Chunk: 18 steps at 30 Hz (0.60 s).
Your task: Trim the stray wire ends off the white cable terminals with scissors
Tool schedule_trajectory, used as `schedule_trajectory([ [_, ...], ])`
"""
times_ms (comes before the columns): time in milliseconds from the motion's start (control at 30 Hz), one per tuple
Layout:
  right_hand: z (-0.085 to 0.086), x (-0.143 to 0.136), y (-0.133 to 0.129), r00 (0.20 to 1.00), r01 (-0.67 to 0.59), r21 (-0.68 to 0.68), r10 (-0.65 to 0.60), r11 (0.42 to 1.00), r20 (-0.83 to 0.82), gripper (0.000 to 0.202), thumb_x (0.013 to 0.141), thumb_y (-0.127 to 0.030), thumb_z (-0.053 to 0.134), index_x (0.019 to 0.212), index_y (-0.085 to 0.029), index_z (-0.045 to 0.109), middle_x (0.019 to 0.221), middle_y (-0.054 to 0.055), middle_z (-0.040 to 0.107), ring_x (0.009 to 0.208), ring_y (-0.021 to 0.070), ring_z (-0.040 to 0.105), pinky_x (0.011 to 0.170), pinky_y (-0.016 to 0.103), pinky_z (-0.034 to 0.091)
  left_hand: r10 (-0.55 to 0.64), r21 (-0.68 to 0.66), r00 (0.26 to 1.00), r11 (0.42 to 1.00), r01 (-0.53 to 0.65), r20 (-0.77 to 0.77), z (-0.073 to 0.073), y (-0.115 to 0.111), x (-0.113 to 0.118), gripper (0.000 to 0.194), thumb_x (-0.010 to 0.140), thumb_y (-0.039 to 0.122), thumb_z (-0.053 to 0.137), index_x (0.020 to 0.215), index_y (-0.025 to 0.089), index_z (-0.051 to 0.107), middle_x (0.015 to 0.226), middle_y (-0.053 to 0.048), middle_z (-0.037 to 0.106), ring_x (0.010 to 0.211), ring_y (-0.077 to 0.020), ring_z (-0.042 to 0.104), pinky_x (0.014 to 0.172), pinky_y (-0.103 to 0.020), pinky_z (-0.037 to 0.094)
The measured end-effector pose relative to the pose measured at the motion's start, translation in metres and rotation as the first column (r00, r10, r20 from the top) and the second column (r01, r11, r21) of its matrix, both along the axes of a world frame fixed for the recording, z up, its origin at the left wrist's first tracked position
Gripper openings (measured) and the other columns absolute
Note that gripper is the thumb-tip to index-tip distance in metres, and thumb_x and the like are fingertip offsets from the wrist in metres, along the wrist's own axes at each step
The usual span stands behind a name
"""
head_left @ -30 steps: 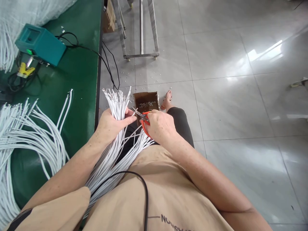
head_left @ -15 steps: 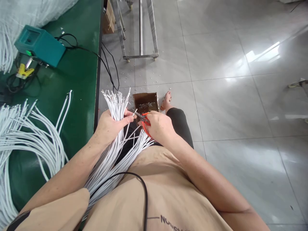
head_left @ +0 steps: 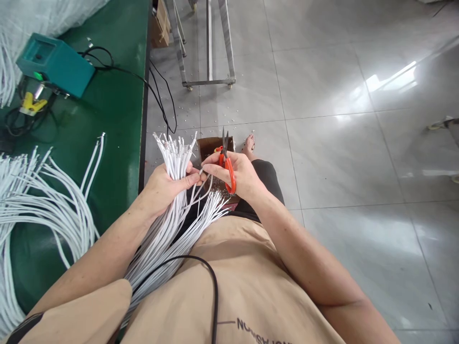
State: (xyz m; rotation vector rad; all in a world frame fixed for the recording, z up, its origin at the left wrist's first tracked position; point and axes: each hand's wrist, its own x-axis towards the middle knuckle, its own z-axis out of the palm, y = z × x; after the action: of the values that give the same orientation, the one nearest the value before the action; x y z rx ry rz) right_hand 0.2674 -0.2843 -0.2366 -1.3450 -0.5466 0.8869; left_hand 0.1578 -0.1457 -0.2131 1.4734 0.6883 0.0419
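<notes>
My left hand (head_left: 165, 184) is wrapped round a thick bundle of white cables (head_left: 176, 162), whose cut ends stick up above the fist. Between its thumb and fingertips it also pinches the tip of one cable. My right hand (head_left: 238, 172) keeps hold of red-handled scissors (head_left: 230, 177), blades up and slightly apart. Its thumb and forefinger meet at that same cable tip, close to the left fingertips. A second sheaf of white cables (head_left: 211, 210) lies across my lap, its ends pointing right. Below the hands stands an open cardboard box (head_left: 210, 143) holding small bits.
On the left, a green table (head_left: 122, 95) carries more white cables (head_left: 53, 200) and a teal device (head_left: 57, 64) with a yellow clip (head_left: 33, 102). A black cord (head_left: 161, 107) hangs off its edge. A metal frame on casters (head_left: 210, 81) stands ahead on the tiled floor.
The scissors have swung away from the cable tip to point upward in my right hand. My right fingertips now touch the cable tip. My left hand stays round the bundle.
</notes>
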Motion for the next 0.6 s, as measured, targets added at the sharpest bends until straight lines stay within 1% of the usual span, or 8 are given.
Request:
schedule_trajectory([
  [133, -0.002, -0.005, -0.001, 1.0, 0.027, -0.048, -0.026, 0.998, 0.011, 0.022, 0.078, -0.037, 0.063, 0.077, -0.015, 0.063, 0.071, 0.0, 0.062, 0.065, 0.0094, 0.052, 0.065, 0.024, 0.043, 0.004, 0.047, 1.0, 0.999, -0.003, -0.017, -0.001, 0.0, 0.0, 0.026, 0.061, 0.026, 0.079, 0.074, 0.016, 0.06, 0.07, 0.0, 0.064, 0.068, -0.0145, 0.061, 0.068, -0.026, 0.048],
  [233, 0.003, -0.014, -0.001, 0.994, 0.107, -0.099, -0.104, 0.989, 0.039, 0.022, 0.076, -0.037, 0.065, 0.075, -0.015, 0.061, 0.068, -0.002, 0.057, 0.06, 0.0078, 0.046, 0.057, 0.022, 0.038, 0.042, 0.119, 0.999, 0.992, -0.038, -0.03, -0.003, -0.001, 0.0, 0.03, 0.058, 0.027, 0.081, 0.074, 0.016, 0.059, 0.069, 0.002, 0.062, 0.066, -0.0118, 0.057, 0.067, -0.024, 0.046],
  [300, 0.008, -0.021, 0.0, 0.988, 0.14, -0.075, -0.134, 0.987, 0.079, 0.021, 0.075, -0.036, 0.067, 0.073, -0.016, 0.061, 0.067, -0.002, 0.056, 0.061, 0.008, 0.046, 0.059, 0.023, 0.039, 0.074, 0.176, 0.996, 0.982, -0.065, -0.046, -0.004, -0.001, 0.0, 0.032, 0.056, 0.029, 0.082, 0.075, 0.017, 0.06, 0.07, 0.002, 0.062, 0.066, -0.0114, 0.056, 0.068, -0.025, 0.046],
  [367, 0.012, -0.026, 0.001, 0.989, 0.135, 0.0, -0.135, 0.991, 0.067, 0.02, 0.075, -0.035, 0.066, 0.072, -0.016, 0.061, 0.069, -0.002, 0.056, 0.064, 0.009, 0.048, 0.064, 0.024, 0.041, 0.119, 0.23, 0.991, 0.968, -0.103, -0.058, -0.004, -0.001, 0.0, 0.032, 0.055, 0.03, 0.083, 0.075, 0.017, 0.061, 0.072, 0.001, 0.063, 0.068, -0.0121, 0.057, 0.07, -0.025, 0.046],
  [433, 0.01, -0.025, 0.002, 0.981, 0.194, 0.051, -0.192, 0.98, -0.039, 0.022, 0.077, -0.036, 0.064, 0.069, -0.016, 0.06, 0.07, -0.001, 0.058, 0.068, 0.0099, 0.052, 0.069, 0.024, 0.044, 0.161, 0.248, 0.986, 0.958, -0.143, -0.051, -0.005, -0.001, 0.001, 0.031, 0.054, 0.029, 0.083, 0.074, 0.017, 0.062, 0.072, 0.001, 0.063, 0.07, -0.0125, 0.058, 0.072, -0.026, 0.046],
  [467, 0.007, -0.023, 0.001, 0.96, 0.262, 0.058, -0.254, 0.963, -0.12, 0.024, 0.078, -0.038, 0.063, 0.068, -0.016, 0.06, 0.071, 0.0, 0.059, 0.068, 0.01, 0.053, 0.07, 0.024, 0.045, 0.177, 0.231, 0.983, 0.959, -0.162, -0.043, -0.004, -0.001, 0.002, 0.03, 0.054, 0.027, 0.083, 0.073, 0.017, 0.062, 0.072, 0.001, 0.063, 0.071, -0.0126, 0.058, 0.072, -0.026, 0.046],
  [567, -0.01, -0.008, -0.005, 0.812, 0.495, 0.028, -0.451, 0.869, -0.371, 0.027, 0.079, -0.043, 0.061, 0.069, -0.018, 0.058, 0.073, 0.0, 0.058, 0.063, 0.0086, 0.051, 0.064, 0.023, 0.044, 0.202, 0.148, 0.978, 0.97, -0.193, -0.046, -0.002, -0.001, 0.003, 0.03, 0.053, 0.023, 0.083, 0.072, 0.016, 0.061, 0.071, 0.002, 0.063, 0.071, -0.0122, 0.059, 0.075, -0.026, 0.048],
  [600, -0.016, -0.003, -0.008, 0.77, 0.53, 0.009, -0.477, 0.848, -0.424, 0.026, 0.079, -0.044, 0.061, 0.073, -0.018, 0.059, 0.075, -0.001, 0.058, 0.062, 0.0084, 0.05, 0.062, 0.023, 0.044, 0.204, 0.121, 0.978, 0.973, -0.197, -0.051, -0.001, -0.001, 0.003, 0.03, 0.053, 0.023, 0.083, 0.072, 0.016, 0.061, 0.071, 0.002, 0.063, 0.071, -0.0119, 0.059, 0.075, -0.026, 0.048],
])
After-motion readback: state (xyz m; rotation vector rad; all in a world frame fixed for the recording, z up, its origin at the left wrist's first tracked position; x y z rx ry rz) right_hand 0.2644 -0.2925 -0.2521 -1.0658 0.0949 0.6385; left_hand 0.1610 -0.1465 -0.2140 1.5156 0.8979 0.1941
